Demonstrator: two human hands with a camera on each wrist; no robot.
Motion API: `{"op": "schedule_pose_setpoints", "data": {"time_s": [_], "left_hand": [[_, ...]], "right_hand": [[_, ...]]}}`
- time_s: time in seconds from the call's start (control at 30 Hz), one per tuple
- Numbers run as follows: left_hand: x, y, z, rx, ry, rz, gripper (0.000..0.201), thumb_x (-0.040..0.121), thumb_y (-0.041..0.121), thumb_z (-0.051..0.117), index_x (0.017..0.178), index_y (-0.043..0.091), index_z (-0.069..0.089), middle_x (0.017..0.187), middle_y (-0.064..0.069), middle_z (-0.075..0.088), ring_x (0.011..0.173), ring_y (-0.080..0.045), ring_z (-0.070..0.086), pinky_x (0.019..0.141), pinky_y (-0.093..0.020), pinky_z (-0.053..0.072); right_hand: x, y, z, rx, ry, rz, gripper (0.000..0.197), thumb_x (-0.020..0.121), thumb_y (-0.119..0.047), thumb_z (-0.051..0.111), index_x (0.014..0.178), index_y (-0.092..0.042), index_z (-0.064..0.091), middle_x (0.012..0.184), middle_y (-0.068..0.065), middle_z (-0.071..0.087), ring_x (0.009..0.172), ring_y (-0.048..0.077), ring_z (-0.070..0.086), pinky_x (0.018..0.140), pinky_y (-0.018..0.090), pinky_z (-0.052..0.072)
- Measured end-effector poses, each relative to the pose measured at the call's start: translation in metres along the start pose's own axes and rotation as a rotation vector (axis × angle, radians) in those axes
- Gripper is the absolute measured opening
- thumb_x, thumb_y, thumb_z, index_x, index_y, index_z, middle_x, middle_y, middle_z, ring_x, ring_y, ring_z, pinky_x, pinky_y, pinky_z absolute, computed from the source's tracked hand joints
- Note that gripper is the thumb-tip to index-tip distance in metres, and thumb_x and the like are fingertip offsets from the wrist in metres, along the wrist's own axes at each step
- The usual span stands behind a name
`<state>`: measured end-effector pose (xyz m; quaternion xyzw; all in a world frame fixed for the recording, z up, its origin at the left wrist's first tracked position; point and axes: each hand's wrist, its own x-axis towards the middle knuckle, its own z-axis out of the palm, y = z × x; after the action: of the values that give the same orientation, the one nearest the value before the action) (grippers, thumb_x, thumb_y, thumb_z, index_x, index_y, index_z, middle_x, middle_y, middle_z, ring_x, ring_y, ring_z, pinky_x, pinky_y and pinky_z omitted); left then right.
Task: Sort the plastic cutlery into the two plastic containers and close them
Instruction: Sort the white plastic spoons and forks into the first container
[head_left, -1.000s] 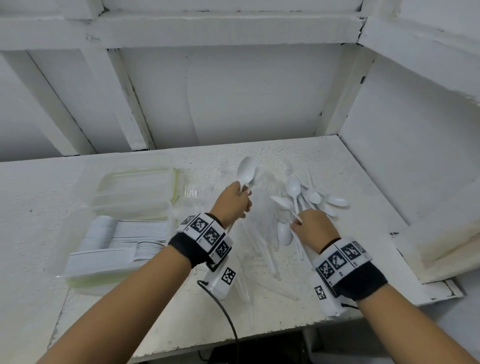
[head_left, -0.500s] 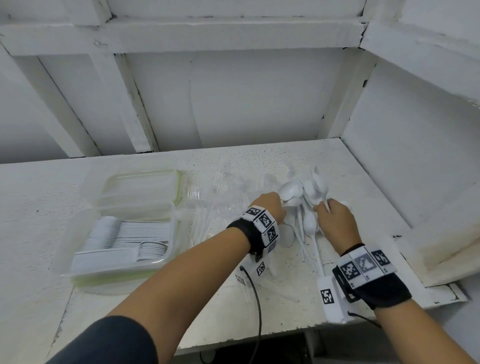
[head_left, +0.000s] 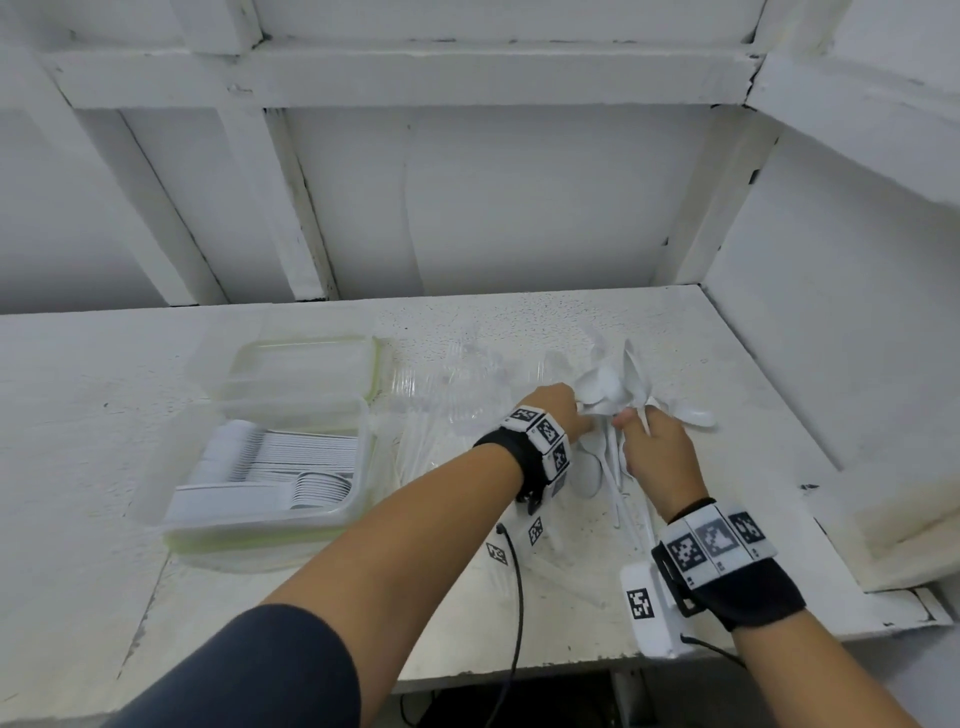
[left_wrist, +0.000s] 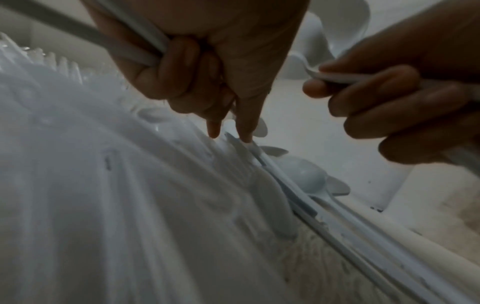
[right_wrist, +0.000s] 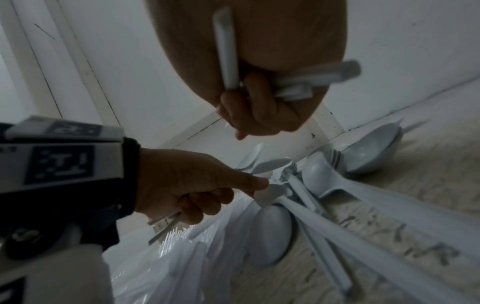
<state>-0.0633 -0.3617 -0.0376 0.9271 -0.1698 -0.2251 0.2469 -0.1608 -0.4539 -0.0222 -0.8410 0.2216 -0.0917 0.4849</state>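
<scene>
In the head view both hands meet over a pile of loose white spoons (head_left: 592, 473) right of the table's middle. My left hand (head_left: 582, 415) grips a few spoon handles (left_wrist: 145, 51) in its curled fingers, and its thumb and forefinger (left_wrist: 244, 135) reach down onto a spoon in the pile. My right hand (head_left: 628, 421) holds a fan of white spoons (head_left: 608, 389), bowls up, its fingers (right_wrist: 254, 98) curled round the handles. At the left an open clear container (head_left: 249, 540) holds rows of white spoons. A second clear container (head_left: 376, 374) stands behind it.
A heap of clear plastic forks (head_left: 457, 410) lies between the containers and the spoon pile. One white spoon (head_left: 696, 415) lies further right. White walls close the table at the back and right, and a raised ledge (head_left: 909, 519) sits at the near right.
My left hand, which held one spoon up near the forks, has moved right to the spoon pile beside the right hand. The right hand has raised a bundle of spoons.
</scene>
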Motion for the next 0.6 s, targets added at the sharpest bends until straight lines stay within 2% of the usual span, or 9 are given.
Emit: {"op": "schedule_pose_setpoints", "data": {"time_s": [0.07,0.13,0.2,0.33,0.47,0.53,0.6], "left_hand": [[0.003,0.004,0.003,0.026,-0.005,-0.004,0.033,0.09,0.027,0.056,0.064,0.015,0.04,0.064,0.0,0.045,0.061,-0.018,0.049,0.048,-0.022,0.033],[0.003,0.005,0.005,0.071,-0.001,-0.01,0.028,0.088,0.013,0.053,0.064,0.014,0.039,0.063,-0.001,0.045,0.069,-0.023,0.053,0.053,-0.023,0.037],[0.002,0.005,0.005,0.09,0.012,-0.007,0.029,0.088,0.008,0.049,0.063,0.013,0.037,0.063,-0.001,0.043,0.069,-0.023,0.051,0.05,-0.023,0.035],[-0.005,0.003,-0.008,-0.014,0.077,0.009,0.023,0.091,0.019,0.05,0.07,0.01,0.043,0.063,0.002,0.04,0.054,-0.012,0.041,0.045,-0.02,0.028],[-0.02,-0.008,-0.036,-0.2,0.202,0.043,0.031,0.091,0.023,0.051,0.063,0.016,0.038,0.062,0.003,0.041,0.052,-0.009,0.037,0.048,-0.019,0.03],[-0.034,-0.013,-0.05,-0.293,0.261,0.061,0.033,0.089,0.023,0.052,0.062,0.017,0.036,0.062,0.003,0.039,0.053,-0.01,0.035,0.049,-0.021,0.028],[-0.053,-0.017,-0.058,-0.394,0.308,0.074,0.034,0.088,0.02,0.054,0.061,0.016,0.033,0.06,0.004,0.036,0.052,-0.01,0.033,0.049,-0.021,0.026]], "right_hand": [[-0.002,0.001,-0.001,0.001,0.004,0.002,0.026,0.099,-0.02,0.039,0.087,-0.003,0.056,0.067,0.001,0.05,0.064,0.013,0.047,0.054,0.021,0.033],[-0.005,0.004,-0.003,-0.006,-0.006,0.018,0.026,0.099,-0.023,0.039,0.086,-0.007,0.056,0.066,0.002,0.051,0.063,0.014,0.047,0.053,0.023,0.034],[-0.006,0.008,-0.006,0.005,-0.021,0.032,0.026,0.098,-0.024,0.04,0.083,-0.011,0.056,0.064,0.002,0.05,0.061,0.015,0.046,0.054,0.025,0.034],[-0.009,0.011,-0.011,0.05,-0.013,0.056,0.025,0.097,-0.024,0.042,0.083,-0.011,0.057,0.06,0.003,0.048,0.058,0.017,0.045,0.054,0.026,0.035],[-0.013,0.004,-0.012,0.096,-0.009,0.009,0.024,0.096,-0.029,0.046,0.08,-0.012,0.054,0.055,0.003,0.05,0.051,0.018,0.051,0.049,0.026,0.038],[-0.014,-0.006,-0.009,0.158,-0.032,-0.025,0.018,0.095,-0.029,0.048,0.08,-0.021,0.052,0.06,-0.002,0.05,0.051,0.013,0.049,0.045,0.021,0.036],[-0.014,-0.017,-0.001,0.177,-0.067,-0.092,0.012,0.096,-0.025,0.048,0.087,-0.022,0.055,0.071,-0.003,0.055,0.062,0.01,0.052,0.053,0.018,0.037]]}}
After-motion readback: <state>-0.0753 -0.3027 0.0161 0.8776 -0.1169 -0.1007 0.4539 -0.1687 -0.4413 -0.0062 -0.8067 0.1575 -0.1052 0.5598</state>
